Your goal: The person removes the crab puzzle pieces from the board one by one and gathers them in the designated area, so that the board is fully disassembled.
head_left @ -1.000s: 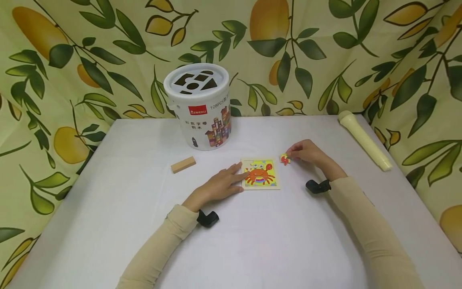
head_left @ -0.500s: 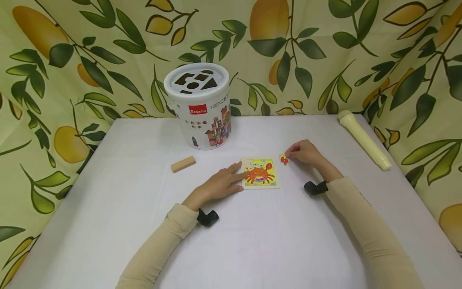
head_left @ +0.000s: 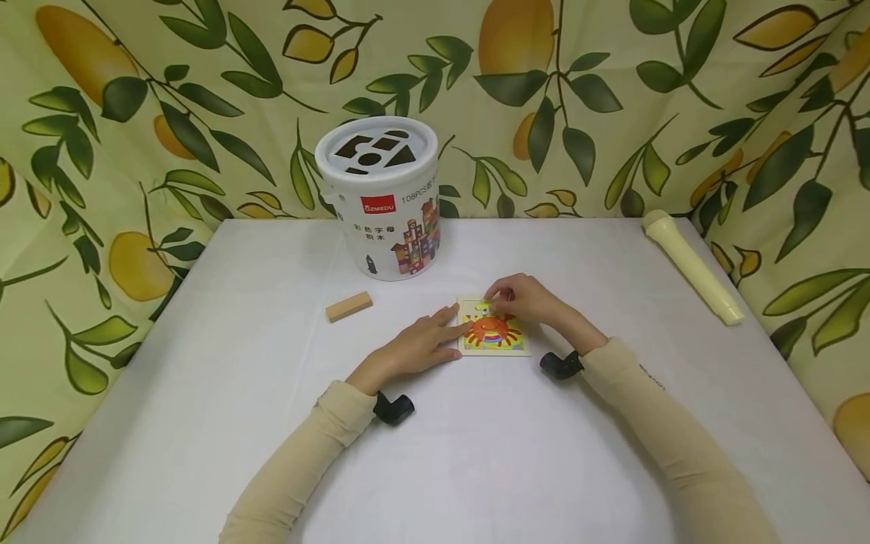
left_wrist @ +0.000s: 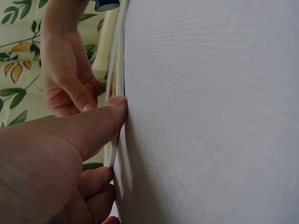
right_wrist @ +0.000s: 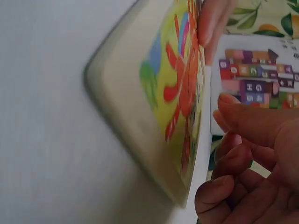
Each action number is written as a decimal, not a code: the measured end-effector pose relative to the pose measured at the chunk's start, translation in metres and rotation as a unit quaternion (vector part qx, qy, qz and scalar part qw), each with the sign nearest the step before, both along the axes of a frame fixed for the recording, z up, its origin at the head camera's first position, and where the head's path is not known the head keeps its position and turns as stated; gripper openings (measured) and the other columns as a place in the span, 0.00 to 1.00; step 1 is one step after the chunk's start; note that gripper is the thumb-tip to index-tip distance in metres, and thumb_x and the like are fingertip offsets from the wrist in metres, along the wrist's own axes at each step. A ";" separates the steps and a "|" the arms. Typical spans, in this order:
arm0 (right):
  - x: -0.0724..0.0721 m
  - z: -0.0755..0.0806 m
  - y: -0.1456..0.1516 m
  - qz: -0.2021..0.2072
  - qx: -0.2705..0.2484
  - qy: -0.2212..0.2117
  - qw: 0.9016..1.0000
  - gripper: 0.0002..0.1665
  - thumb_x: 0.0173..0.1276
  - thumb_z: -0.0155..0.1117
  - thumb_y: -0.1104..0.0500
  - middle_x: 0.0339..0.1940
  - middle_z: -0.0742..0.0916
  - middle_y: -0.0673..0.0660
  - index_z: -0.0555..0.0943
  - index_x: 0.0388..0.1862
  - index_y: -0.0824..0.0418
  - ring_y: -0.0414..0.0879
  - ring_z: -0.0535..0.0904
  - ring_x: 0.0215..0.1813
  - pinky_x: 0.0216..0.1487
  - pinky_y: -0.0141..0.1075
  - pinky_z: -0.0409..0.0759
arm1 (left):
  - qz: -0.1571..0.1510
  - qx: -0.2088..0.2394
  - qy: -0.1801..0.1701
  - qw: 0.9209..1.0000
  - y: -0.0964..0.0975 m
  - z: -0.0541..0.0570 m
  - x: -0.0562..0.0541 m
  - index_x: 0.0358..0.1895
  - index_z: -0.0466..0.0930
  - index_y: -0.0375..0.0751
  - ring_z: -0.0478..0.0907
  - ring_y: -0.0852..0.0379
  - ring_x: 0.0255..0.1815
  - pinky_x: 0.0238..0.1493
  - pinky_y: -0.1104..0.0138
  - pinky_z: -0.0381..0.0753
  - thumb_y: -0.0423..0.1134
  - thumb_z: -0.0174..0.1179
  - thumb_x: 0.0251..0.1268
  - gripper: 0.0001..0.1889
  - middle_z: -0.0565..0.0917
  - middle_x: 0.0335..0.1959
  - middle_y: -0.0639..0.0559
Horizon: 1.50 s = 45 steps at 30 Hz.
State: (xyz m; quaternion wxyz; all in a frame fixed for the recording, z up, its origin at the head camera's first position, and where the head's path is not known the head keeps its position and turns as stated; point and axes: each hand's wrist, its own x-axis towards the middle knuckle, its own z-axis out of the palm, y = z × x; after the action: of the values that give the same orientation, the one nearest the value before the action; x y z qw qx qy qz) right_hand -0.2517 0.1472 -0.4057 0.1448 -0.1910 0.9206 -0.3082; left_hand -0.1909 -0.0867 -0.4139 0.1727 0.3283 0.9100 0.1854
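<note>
Left hand (head_left: 418,346) rests at crab puzzle's (head_left: 494,332) left edge, grip spread apart. Right hand (head_left: 526,299) over puzzle's far right part; can't tell if grip clamps anything.

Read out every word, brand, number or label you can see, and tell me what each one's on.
"OZMEDU": red label on the bucket.
"108PCS": bucket, beside the label; what follows is too small to read surely.
"彩色字母 积木": bucket, below the label, on two lines.
"B", "O", "C", apparently: block picture on the bucket; its other characters are too blurred.
Right sleeve: a small dark marking, unreadable.
</note>
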 end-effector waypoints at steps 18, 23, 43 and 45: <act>0.005 -0.002 -0.014 0.030 0.027 0.000 0.999 0.13 0.61 0.63 0.61 0.34 0.75 0.58 0.80 0.46 0.59 0.49 0.68 0.38 0.40 0.36 0.69 | -0.002 -0.003 0.002 1.000 0.001 -0.001 -0.001 0.69 0.60 0.54 0.44 0.51 0.75 0.71 0.51 0.52 0.50 0.52 0.66 0.28 0.47 0.75 0.48; 0.007 -0.003 -0.014 0.035 0.030 0.016 0.999 0.12 0.62 0.63 0.60 0.43 0.74 0.62 0.78 0.45 0.58 0.53 0.69 0.45 0.49 0.44 0.72 | -0.004 -0.001 0.006 1.000 0.001 -0.001 -0.001 0.69 0.60 0.54 0.45 0.50 0.75 0.71 0.52 0.53 0.50 0.52 0.66 0.28 0.47 0.75 0.47; -0.011 -0.002 -0.003 -0.067 -0.042 -0.027 0.997 0.07 0.63 0.62 0.62 0.38 0.85 0.58 0.84 0.37 0.62 0.49 0.73 0.38 0.37 0.30 0.74 | -0.003 0.005 0.002 1.000 0.001 0.000 -0.001 0.69 0.59 0.53 0.44 0.50 0.75 0.71 0.52 0.52 0.50 0.51 0.67 0.28 0.47 0.75 0.47; -0.011 -0.001 -0.004 -0.065 -0.041 -0.031 0.997 0.07 0.63 0.62 0.62 0.38 0.85 0.58 0.84 0.37 0.62 0.49 0.74 0.38 0.38 0.31 0.75 | -0.004 0.004 0.002 1.000 0.001 0.000 -0.001 0.69 0.59 0.52 0.45 0.49 0.75 0.71 0.52 0.52 0.50 0.51 0.67 0.28 0.47 0.75 0.47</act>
State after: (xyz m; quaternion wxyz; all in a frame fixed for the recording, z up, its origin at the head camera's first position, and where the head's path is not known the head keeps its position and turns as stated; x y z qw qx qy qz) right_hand -0.2628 0.1436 -0.4069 0.1449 -0.1267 0.9128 -0.3603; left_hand -0.1917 -0.0854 -0.4136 0.1702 0.3327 0.9084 0.1875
